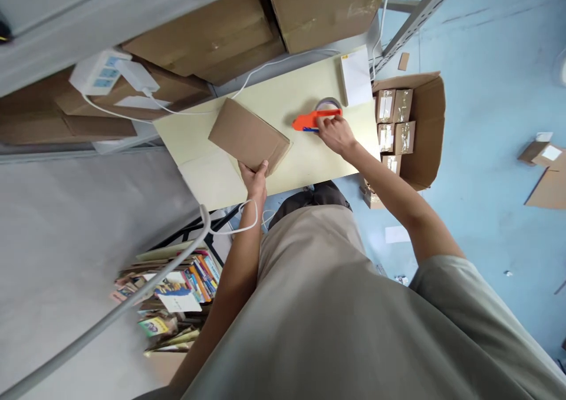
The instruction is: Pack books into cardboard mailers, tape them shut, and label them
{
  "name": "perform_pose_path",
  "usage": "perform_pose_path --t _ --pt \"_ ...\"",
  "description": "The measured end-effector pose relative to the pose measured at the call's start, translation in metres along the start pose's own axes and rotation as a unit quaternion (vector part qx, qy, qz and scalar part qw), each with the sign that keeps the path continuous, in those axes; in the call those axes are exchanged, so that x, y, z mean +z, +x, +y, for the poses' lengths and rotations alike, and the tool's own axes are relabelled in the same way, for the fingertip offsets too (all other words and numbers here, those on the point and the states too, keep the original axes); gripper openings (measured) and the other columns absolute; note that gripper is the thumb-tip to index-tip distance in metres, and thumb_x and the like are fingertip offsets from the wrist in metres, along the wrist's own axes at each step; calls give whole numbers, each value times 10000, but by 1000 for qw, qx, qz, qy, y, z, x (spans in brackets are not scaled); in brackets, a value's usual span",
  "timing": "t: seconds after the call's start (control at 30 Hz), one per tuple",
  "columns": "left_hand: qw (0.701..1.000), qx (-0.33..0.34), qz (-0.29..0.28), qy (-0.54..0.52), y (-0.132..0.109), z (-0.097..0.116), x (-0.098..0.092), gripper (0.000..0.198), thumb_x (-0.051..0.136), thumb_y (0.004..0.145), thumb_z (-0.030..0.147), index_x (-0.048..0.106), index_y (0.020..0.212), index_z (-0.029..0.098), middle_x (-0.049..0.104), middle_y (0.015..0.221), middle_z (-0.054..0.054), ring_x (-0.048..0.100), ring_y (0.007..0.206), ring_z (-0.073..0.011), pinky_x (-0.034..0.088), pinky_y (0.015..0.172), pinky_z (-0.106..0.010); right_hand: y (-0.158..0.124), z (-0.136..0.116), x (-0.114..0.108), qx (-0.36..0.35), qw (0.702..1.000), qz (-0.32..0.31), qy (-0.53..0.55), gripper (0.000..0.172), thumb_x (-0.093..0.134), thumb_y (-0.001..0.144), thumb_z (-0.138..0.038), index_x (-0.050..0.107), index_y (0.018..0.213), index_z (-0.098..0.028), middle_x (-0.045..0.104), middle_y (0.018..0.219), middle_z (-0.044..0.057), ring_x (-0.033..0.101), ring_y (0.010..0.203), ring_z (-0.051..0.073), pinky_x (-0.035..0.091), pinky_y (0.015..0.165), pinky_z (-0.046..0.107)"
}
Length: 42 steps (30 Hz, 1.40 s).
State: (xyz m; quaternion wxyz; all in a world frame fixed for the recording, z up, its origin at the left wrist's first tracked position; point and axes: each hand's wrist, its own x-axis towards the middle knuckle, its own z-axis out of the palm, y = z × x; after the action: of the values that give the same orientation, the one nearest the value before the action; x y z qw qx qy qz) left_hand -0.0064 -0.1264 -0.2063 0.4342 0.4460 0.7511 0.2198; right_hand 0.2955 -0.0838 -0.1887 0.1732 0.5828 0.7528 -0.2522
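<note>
My left hand (255,179) grips the near edge of a flat brown cardboard box (248,134), thumb on top and the other fingers hidden beneath. The box lies at an angle over the pale yellow table (283,88). To its right, my right hand (335,134) is closed around an orange tape dispenser (313,119). A roll of tape (329,102) shows at the dispenser's far side, and a bit of blue is visible under its body. The dispenser is apart from the box.
A white box (356,77) sits at the table's far right corner. Beside the table stands an open carton (427,132) with several small boxes. A white power strip (99,73) and large cartons (212,35) line the back. Books (201,276) are stacked lower left, near a grey pole (119,311).
</note>
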Motion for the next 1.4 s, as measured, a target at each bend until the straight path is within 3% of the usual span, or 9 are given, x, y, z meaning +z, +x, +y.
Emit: perform_pose_path --t 0.1,0.23,0.43,0.57,0.77,0.9,1.13,1.23,1.4 --pt "999 16 -46 -22 5 2 -15 1065 780 906 415 241 1808 244 568 1747 -222 638 1579 -252 519 1312 -416 26 -14 -5 -56 998 -12 -30 598 320 1226 -278 369 1698 87 750 1453 330 745 1284 379 472 1181 499" --pt "992 7 -118 -50 19 -1 -47 1211 856 761 363 262 1810 246 672 1641 -214 687 1521 -295 529 1296 -462 15 -26 5 -104 993 -31 -42 600 263 1261 -302 353 1655 141 760 1397 352 764 1276 369 475 1146 465" --pt "997 -17 -75 22 42 -5 -82 656 746 905 497 659 1498 228 747 1517 -179 712 1457 -345 510 1327 -542 -22 -77 28 -169 982 -79 -30 600 310 1210 -266 424 1657 118 760 1425 360 770 1332 413 502 1161 527" --pt "993 36 -38 109 48 8 -59 655 724 981 733 740 1332 180 727 1464 -253 604 1560 -453 389 1379 -687 -38 -130 51 -215 973 -85 -7 542 311 1112 -66 507 1601 65 800 1357 329 812 1259 370 552 1078 502" --pt "965 117 -3 234 34 35 7 1064 942 840 587 491 1715 184 330 1867 -268 83 1819 -501 191 1443 -744 -42 -176 72 -194 979 -53 22 497 231 1125 -36 569 1478 54 802 1285 348 826 1174 346 553 979 450" --pt "961 124 -14 246 30 37 15 1061 921 861 458 428 1763 192 298 1881 -258 22 1822 -506 123 1447 -772 -66 -156 86 -186 981 -46 31 506 252 1131 -56 513 1555 35 801 1295 321 810 1175 328 515 1054 450" --pt "954 150 -14 260 29 33 14 1045 915 849 413 439 1756 209 323 1863 -248 -25 1822 -509 84 1443 -793 -134 -29 107 -21 997 -74 18 544 328 1207 -313 458 1621 15 734 1451 368 754 1268 398 493 1070 469" --pt "949 160 -18 271 22 34 16 1061 908 821 384 439 1754 199 320 1862 -260 -28 1824 -506 72 1444 -792 -123 -2 94 34 998 -40 19 581 323 1213 -354 436 1625 39 747 1406 371 745 1239 409 470 1074 478" --pt "936 175 -47 300 10 35 14 1075 902 780 380 450 1740 202 304 1875 -263 -50 1825 -504 77 1444 -786 -70 -12 66 18 999 0 29 555 323 1196 -303 474 1598 49 758 1392 360 736 1215 407 425 1116 514"
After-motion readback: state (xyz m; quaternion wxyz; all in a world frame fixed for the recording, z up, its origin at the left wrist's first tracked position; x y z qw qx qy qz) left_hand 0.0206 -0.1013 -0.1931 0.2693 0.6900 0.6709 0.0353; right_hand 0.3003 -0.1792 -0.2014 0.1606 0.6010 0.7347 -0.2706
